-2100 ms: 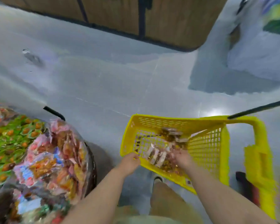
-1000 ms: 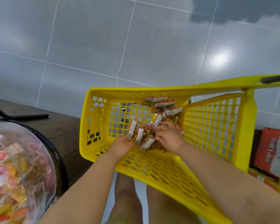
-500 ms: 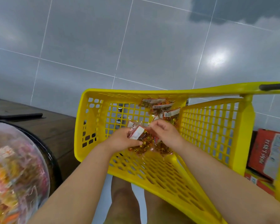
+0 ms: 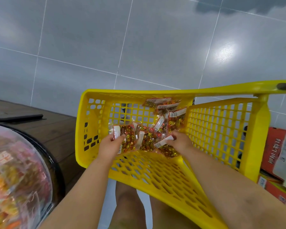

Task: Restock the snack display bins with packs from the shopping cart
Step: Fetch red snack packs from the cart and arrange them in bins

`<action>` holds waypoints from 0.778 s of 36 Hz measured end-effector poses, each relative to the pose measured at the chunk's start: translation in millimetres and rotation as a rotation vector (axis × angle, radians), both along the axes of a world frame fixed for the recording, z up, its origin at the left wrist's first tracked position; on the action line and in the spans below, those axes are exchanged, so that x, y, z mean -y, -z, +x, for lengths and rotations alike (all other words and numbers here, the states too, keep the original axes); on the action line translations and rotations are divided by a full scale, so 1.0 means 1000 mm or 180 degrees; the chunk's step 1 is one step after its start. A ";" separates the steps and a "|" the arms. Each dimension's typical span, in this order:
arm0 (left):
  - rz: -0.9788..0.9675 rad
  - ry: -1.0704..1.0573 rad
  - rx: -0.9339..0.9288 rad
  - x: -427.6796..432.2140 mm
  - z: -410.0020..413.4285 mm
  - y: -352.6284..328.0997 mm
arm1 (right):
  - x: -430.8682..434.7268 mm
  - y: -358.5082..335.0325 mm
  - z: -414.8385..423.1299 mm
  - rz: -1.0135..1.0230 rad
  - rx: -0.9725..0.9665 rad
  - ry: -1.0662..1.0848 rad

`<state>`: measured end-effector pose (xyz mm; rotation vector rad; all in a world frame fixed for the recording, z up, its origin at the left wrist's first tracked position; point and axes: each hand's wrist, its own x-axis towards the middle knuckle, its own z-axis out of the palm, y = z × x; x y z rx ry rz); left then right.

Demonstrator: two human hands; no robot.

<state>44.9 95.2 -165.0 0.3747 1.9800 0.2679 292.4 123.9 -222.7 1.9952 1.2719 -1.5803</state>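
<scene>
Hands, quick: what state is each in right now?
Left hand: grips a candy pack inside the yellow cart.
Right hand: pinches a second candy pack by its white header.

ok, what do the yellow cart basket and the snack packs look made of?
Yellow cart basket: rigid moulded plastic, slightly glossy; one-piece lattice walls and thick rim. Snack packs: thin clear glossy film, probably plastic; wrapped sweets show through, with white header strips.

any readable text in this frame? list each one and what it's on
Nothing reads cleanly.
red carton: white characters, sideways, too blurred to read.
snack packs: white header labels, print too small to read.
display bin: wrappers inside blurred, unreadable.
yellow cart: no text seen.
</scene>
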 end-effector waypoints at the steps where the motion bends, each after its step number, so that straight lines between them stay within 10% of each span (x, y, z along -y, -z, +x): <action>1: -0.0018 0.0024 0.0001 0.000 0.000 0.000 | -0.001 -0.004 0.001 0.0021 -0.0155 0.0058; 13: -0.0187 0.0107 0.0601 -0.019 0.009 -0.013 | -0.034 -0.041 -0.017 -0.0314 -0.1426 0.2090; 19: -0.0187 -0.0760 0.1618 -0.031 0.017 -0.023 | -0.026 -0.036 -0.044 -0.0208 -0.1289 0.1810; 28: 0.0188 -0.0506 0.0934 -0.024 0.016 -0.010 | -0.031 -0.023 -0.052 0.0211 -0.0890 0.1635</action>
